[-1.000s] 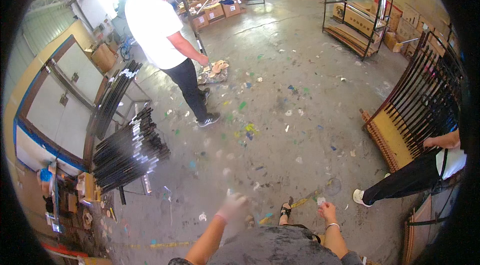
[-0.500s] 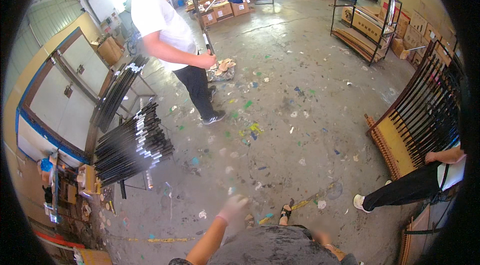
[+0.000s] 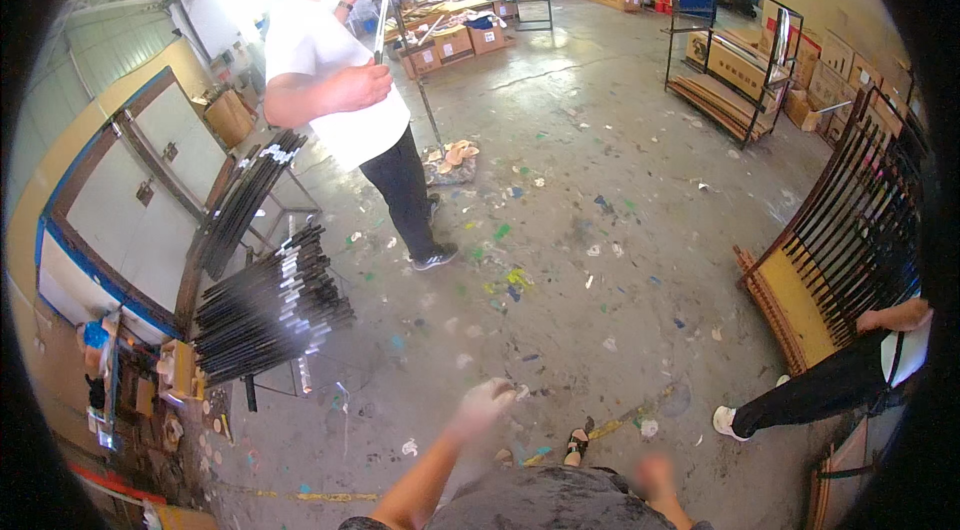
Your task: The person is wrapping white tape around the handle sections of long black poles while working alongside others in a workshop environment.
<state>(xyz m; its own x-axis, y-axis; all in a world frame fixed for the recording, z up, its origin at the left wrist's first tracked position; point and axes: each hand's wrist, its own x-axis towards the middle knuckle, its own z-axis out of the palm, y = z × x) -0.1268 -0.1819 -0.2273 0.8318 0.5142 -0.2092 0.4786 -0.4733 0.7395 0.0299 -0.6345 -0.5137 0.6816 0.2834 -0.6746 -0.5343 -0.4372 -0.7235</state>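
Observation:
My left hand (image 3: 484,408), pale as if gloved, hangs over the floor in front of my body; blur hides how its fingers are set. Lower and to the right, my right hand (image 3: 657,476) is smeared, so its fingers cannot be made out. I see no object in either hand. The closest group of things to my left hand is a stack of black rods with white bands (image 3: 265,305) on a stand at the left. Beyond it, a person in a white shirt (image 3: 340,120) holds a black-and-white rod (image 3: 383,22) upright.
At the right, another person (image 3: 815,395) reaches to a rack of black rods (image 3: 850,235). A metal frame cart (image 3: 735,55) stands farther back. Cardboard boxes (image 3: 455,42) and a cloth heap (image 3: 455,158) lie ahead. Paint specks and scraps mark the concrete floor (image 3: 560,320).
The person in white has raised the rod and lifted both arms. My left hand has moved slightly right, and my right hand has come further into view.

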